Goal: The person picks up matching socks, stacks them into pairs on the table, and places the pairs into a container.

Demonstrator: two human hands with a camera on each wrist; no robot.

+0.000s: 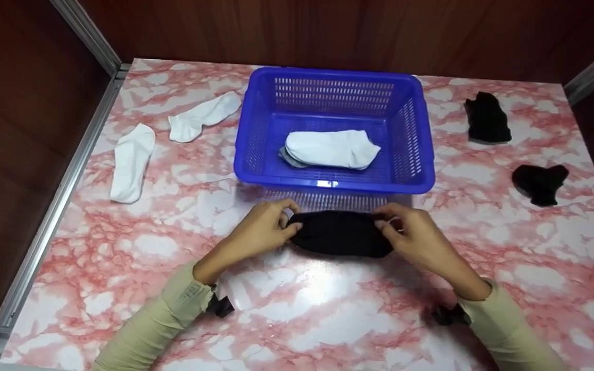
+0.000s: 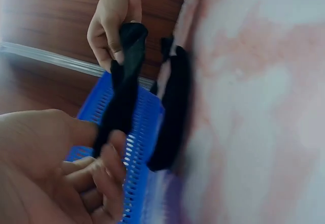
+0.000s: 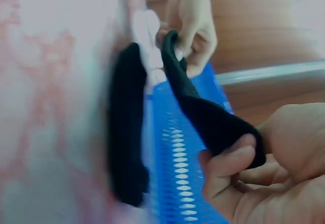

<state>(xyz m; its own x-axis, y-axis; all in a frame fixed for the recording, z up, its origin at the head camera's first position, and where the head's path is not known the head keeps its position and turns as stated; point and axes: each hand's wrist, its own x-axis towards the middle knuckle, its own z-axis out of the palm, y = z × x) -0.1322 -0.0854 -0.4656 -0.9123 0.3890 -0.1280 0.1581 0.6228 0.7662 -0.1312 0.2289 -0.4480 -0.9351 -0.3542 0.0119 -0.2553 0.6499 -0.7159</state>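
Between both hands a black sock (image 1: pixel 341 234) is stretched sideways in front of the basket. The left hand (image 1: pixel 263 226) pinches its left end with thumb and fingers, and the right hand (image 1: pixel 421 238) pinches the right end. In the left wrist view the held sock (image 2: pixel 119 99) hangs above a second black sock (image 2: pixel 173 115) lying on the table. The right wrist view shows the same pair, with the lower sock (image 3: pixel 127 127) apart from the held one (image 3: pixel 208 120). From the head view, the held sock largely hides the lower one.
A blue plastic basket (image 1: pixel 334 182) stands behind the hands, with a white sock (image 1: pixel 330 148) over a grey one (image 1: pixel 294 158) inside. Two white socks (image 1: pixel 133 164) lie at the left. Two dark bunched socks (image 1: pixel 488 118) lie at the right on the marbled table (image 1: pixel 297 319).
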